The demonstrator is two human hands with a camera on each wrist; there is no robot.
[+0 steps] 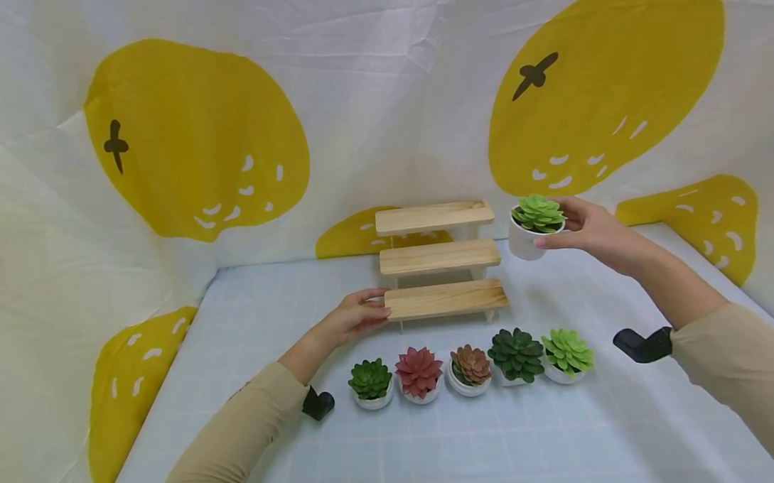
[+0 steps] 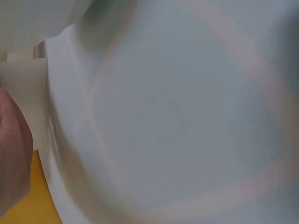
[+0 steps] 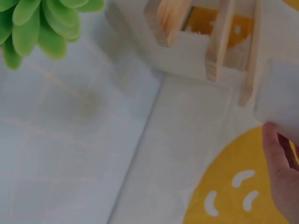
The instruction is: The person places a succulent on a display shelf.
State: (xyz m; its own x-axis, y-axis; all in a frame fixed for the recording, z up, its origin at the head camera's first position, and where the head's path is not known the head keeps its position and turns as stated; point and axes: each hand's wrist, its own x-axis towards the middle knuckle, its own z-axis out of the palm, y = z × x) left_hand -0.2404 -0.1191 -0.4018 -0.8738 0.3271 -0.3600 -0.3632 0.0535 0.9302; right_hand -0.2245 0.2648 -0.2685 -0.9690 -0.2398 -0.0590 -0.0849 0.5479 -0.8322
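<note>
My right hand (image 1: 594,233) grips a white pot (image 1: 525,244) with a light green succulent (image 1: 538,213), raised off the table to the right of the three-tier wooden stand (image 1: 441,257). In the right wrist view, fingertips (image 3: 271,135) press against the pot's pale side. At the stand's lowest board (image 1: 447,300), my left hand (image 1: 357,316) holds the left end, thumb in front and fingers behind. The left wrist view shows only part of that hand (image 2: 13,154), beside a pale panel.
In front of the stand, several potted succulents stand in a row: dark green (image 1: 370,381), red (image 1: 420,374), brownish (image 1: 471,367), deep green (image 1: 516,356) and light green (image 1: 568,352). Behind the table (image 1: 368,448) hangs a white cloth (image 1: 383,128) with yellow fruit prints.
</note>
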